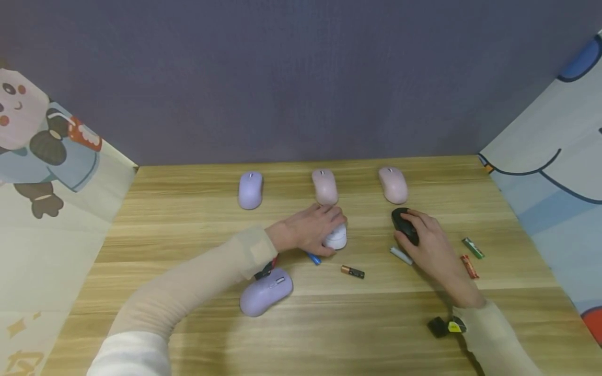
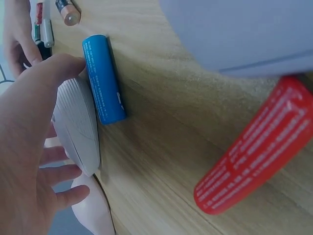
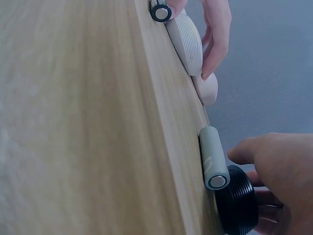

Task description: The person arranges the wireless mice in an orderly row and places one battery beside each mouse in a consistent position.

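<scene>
My left hand (image 1: 316, 230) curls over a white computer mouse (image 1: 336, 238), thumb on the near side and fingers on the far side. A blue battery (image 2: 104, 78) lies by that thumb. My right hand (image 1: 430, 243) holds a black mouse (image 1: 405, 225), with fingers bent over it. Near the right thumb is a light grey battery (image 3: 213, 157). Between the hands lies a black battery with a copper end (image 1: 352, 271). Beneath my left forearm are a red battery (image 2: 254, 152) and a lilac mouse (image 1: 266, 292), the battery mostly hidden in the head view.
Along the back of the wooden table (image 1: 329, 334) stand a lilac mouse (image 1: 250, 190) and two pink mice, one in the middle (image 1: 325, 186) and one to the right (image 1: 393, 185). A green battery (image 1: 473, 247) and a red-orange battery (image 1: 469, 266) lie right of my right hand.
</scene>
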The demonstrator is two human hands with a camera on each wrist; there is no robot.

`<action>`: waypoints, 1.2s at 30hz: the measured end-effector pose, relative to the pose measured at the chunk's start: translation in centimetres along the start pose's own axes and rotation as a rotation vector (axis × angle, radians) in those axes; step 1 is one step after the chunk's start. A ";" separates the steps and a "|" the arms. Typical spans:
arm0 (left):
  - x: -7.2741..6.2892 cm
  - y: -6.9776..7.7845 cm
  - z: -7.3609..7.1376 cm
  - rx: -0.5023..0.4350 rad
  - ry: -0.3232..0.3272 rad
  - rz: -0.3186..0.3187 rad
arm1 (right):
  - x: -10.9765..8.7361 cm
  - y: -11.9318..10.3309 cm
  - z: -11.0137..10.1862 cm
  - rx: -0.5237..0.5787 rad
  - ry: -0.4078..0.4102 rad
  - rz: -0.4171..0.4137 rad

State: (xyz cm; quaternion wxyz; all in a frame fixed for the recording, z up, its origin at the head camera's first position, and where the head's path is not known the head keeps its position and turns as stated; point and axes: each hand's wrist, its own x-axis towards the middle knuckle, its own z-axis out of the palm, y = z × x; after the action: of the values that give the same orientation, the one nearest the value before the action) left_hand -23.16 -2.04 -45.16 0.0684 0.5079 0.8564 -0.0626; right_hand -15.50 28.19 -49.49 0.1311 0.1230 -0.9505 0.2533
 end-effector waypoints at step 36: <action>-3.1 -0.5 0.1 -0.154 0.171 0.035 | 0.1 -0.1 0.1 0.002 0.008 0.005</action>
State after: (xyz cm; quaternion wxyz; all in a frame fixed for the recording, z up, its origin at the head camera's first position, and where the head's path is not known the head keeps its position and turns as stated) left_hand -22.13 -4.98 -44.69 0.0349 0.5195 0.8524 0.0480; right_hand -15.56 28.04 -49.54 0.1343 0.1197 -0.9500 0.2552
